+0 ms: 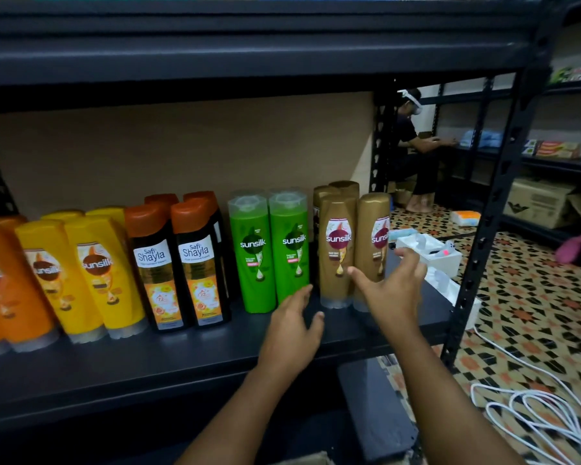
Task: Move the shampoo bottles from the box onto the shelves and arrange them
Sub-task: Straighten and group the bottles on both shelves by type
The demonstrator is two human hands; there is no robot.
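Gold-brown shampoo bottles stand upright at the right end of the black shelf, and both hands reach toward them with nothing held. The right hand has its fingers spread and fairly straight; the front right gold bottle stands just ahead of them, between thumb and forefinger, and whether any fingertip touches it cannot be told. The left hand lies lower, fingers relaxed and loosely extended, their tips just below the foot of the nearer green bottle. More gold bottles stand behind the front pair.

Left of the left fingers the row runs on: a second green bottle, two black bottles with orange caps and others behind them, then yellow bottles, and orange bottles at the far left edge. All stand upright, close side by side, labels facing out.

Beyond the right fingers, past the shelf's perforated upright, a patterned tile floor carries a white open box and loose white cable. Farther back another person in dark clothes, wearing a headset, reaches into a second rack, and a cardboard box sits on a low shelf there.
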